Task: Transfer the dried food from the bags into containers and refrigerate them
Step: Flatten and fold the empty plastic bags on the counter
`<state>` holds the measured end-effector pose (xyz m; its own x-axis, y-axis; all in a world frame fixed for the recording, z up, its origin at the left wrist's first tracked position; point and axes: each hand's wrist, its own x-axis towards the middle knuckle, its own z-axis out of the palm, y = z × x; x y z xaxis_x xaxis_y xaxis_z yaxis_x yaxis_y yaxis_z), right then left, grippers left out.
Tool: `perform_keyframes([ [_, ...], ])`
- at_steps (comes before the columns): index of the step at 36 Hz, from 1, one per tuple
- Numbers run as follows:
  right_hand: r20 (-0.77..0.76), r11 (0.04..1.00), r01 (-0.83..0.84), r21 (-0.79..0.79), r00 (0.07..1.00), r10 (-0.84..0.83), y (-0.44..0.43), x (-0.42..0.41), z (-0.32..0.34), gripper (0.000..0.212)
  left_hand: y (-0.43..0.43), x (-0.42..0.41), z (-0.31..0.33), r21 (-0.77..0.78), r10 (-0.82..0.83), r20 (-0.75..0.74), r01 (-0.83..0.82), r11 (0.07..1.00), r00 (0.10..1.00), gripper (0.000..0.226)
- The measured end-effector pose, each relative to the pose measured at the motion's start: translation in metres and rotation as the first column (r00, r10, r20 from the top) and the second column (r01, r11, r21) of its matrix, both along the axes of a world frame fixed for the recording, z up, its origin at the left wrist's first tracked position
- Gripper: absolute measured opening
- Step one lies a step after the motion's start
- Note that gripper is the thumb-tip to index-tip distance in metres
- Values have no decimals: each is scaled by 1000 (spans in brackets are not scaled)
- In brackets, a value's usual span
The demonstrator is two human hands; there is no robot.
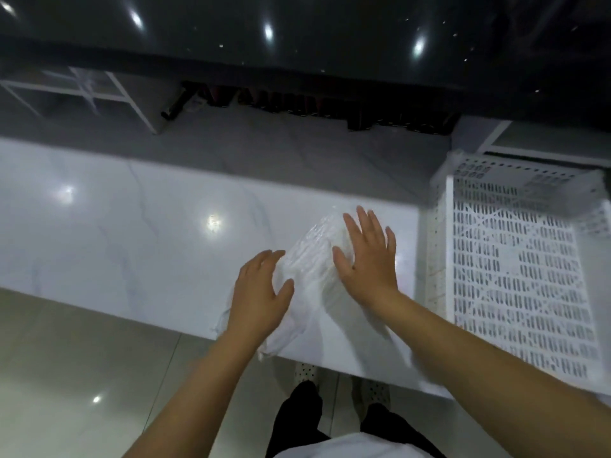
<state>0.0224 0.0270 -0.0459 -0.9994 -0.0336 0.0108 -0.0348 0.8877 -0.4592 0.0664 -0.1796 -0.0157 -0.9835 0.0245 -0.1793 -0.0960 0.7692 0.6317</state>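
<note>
A crumpled clear plastic bag lies on the white marble counter near its front edge. My left hand rests on the bag's left side with fingers loosely bent. My right hand lies flat over the bag's right side, fingers straight and spread. What the bag holds cannot be told; it looks pale and blurred.
A white perforated plastic crate stands on the counter just right of my right hand. Behind the counter is a dark glossy surface with dark bottles lined up below it. The tiled floor and my feet show below.
</note>
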Motion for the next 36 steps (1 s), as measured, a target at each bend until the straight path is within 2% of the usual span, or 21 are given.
perform_keyframes([
  [5, 263, 995, 90, -50, 962, -73, -12, 54, -12, 75, 20, -41, -4, 3, -4, 133, 3, 1000, 991, 60],
  [8, 277, 997, 8, -80, 961, 15, -13, 60, -14, 74, 30, -56, -8, -4, -22, 160, 23, 1000, 987, 59],
  [14, 271, 912, 14, -409, 956, 107, -15, 52, -3, 74, 38, -60, -10, 15, -53, 183, 52, 999, 982, 60],
  [20, 294, 877, 72, -474, 952, 81, -6, 55, -7, 84, 43, -49, -11, 48, -71, 135, 65, 997, 988, 65],
  [23, 264, 913, 19, -406, 959, 98, -3, 58, -5, 80, 46, -42, -15, -22, -102, 124, 106, 994, 987, 72],
  [26, 182, 994, -100, -47, 977, 107, -1, 58, -5, 68, 50, -39, -17, -11, -89, 122, 91, 996, 988, 71],
  [27, 155, 987, -138, 77, 980, 125, -1, 58, -6, 65, 52, -40, -17, 3, -78, 121, 78, 997, 990, 69],
  [29, 156, 962, -178, 208, 977, 147, 1, 59, -8, 66, 54, -41, -15, 12, -73, 108, 72, 997, 991, 63],
  [33, 269, 962, -211, 171, 950, 160, 9, 62, -21, 76, 52, -44, -14, 70, -71, 118, 63, 996, 991, 65],
  [36, 267, 955, -228, 187, 948, 174, 12, 64, -28, 78, 45, -47, -14, 102, 7, 159, -23, 995, 987, 82],
])
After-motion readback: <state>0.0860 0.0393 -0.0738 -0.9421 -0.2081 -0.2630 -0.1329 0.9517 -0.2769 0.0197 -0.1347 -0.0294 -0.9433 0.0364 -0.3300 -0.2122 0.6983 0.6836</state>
